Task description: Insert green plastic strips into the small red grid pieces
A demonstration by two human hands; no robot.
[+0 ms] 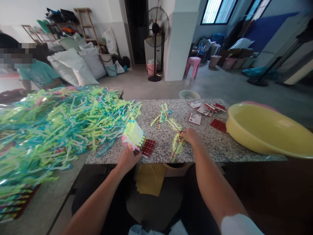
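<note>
Though outstretched, right forearm [213, 178] aslant.

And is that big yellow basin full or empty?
The yellow basin looks empty: nothing lies on the inside that shows, though part may be hidden.

On my feed I count two hands [128, 160], one large heap of ribbons [93, 117], one yellow basin [266, 130], one pink stool [194, 62], one wooden ladder [86, 24], one fan cage [158, 23] and one other person [40, 73]. Beyond the basin's near side, the overlapping cards [195, 118] number perhaps six.
</note>
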